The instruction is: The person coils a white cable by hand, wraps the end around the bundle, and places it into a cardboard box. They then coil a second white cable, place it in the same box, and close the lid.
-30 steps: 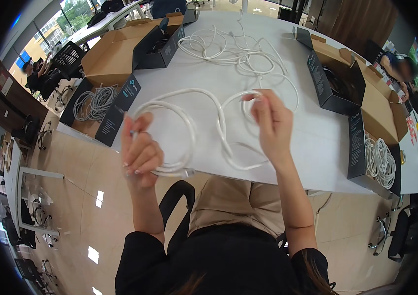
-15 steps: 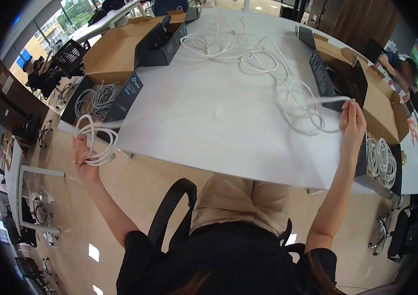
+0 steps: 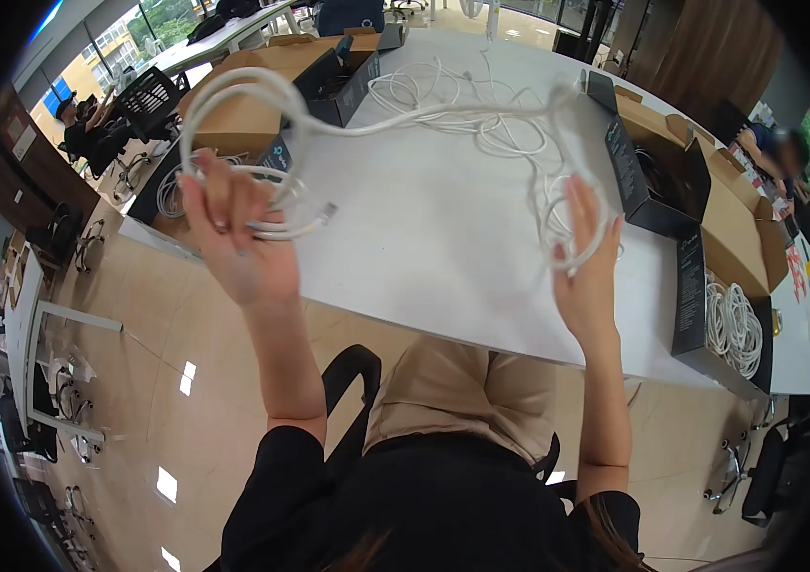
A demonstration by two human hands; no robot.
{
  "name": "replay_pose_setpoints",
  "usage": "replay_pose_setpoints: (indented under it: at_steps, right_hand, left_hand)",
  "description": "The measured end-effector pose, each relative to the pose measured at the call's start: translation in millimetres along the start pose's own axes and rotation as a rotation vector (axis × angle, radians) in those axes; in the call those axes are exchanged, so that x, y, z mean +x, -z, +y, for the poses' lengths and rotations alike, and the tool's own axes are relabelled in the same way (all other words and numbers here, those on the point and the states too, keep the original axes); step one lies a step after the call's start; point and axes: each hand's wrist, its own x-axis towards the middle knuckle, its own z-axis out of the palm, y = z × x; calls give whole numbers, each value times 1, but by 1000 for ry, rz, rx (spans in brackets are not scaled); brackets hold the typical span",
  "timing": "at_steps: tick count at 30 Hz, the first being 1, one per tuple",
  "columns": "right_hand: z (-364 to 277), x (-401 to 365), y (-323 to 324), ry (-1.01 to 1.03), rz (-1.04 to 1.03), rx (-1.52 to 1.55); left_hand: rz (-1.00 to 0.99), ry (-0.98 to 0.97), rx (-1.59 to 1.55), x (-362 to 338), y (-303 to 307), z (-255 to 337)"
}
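Observation:
A white network cable [image 3: 381,124] stretches in the air between my two hands above the table. My left hand [image 3: 238,224] is closed around several coils of it at the left, and a plug [image 3: 330,213] hangs from the coils. Toward the right, my right hand [image 3: 588,253] has the same cable running over its fingers and past the thumb. Its fingers are partly straight and blurred, with the cable held loosely. More tangled white cable [image 3: 424,91] lies on the white table [image 3: 415,229] beyond.
Open cardboard boxes stand along both sides: one with grey cables [image 3: 172,195] at left, a dark box [image 3: 343,91] behind it, another dark box [image 3: 648,181] at right, and one with coiled white cables [image 3: 734,329]. Seated people are at both sides of the room.
My left hand has risen and moved right with the coils. My right hand has moved left and inward, so the hands are closer together. The cable between them now bows in a loop.

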Motion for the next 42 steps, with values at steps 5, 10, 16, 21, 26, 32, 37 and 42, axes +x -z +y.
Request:
replay_pose_setpoints:
  at_steps: [5,10,16,21,26,32,37,42]
  right_hand:
    - [-2,6,31,-160,684,838]
    - [-30,28,34,146,183,860]
    - [-26,27,20,-10,-288,1393]
    - [-20,13,16,-33,-468,1184]
    - [-35,7,15,172,-209,664]
    - [-33,10,17,163,-57,774]
    - [-34,1,3,143,-3,1274]
    - [-35,-24,19,-294,249,1719]
  left_hand:
    - [-8,39,324,-13,-17,-40]
    - [-276,409,166,-45,-16,-67]
    - [-695,909,-490,-62,-28,-64]
    - [-1077,1141,-321,-47,-14,-76]
    - [-687,1285,451,-42,-12,-45]
    - [-363,851,655,-65,-18,-28]
    - [-502,658,-42,-65,9,-46]
    - [-513,206,565,-70,-5,-105]
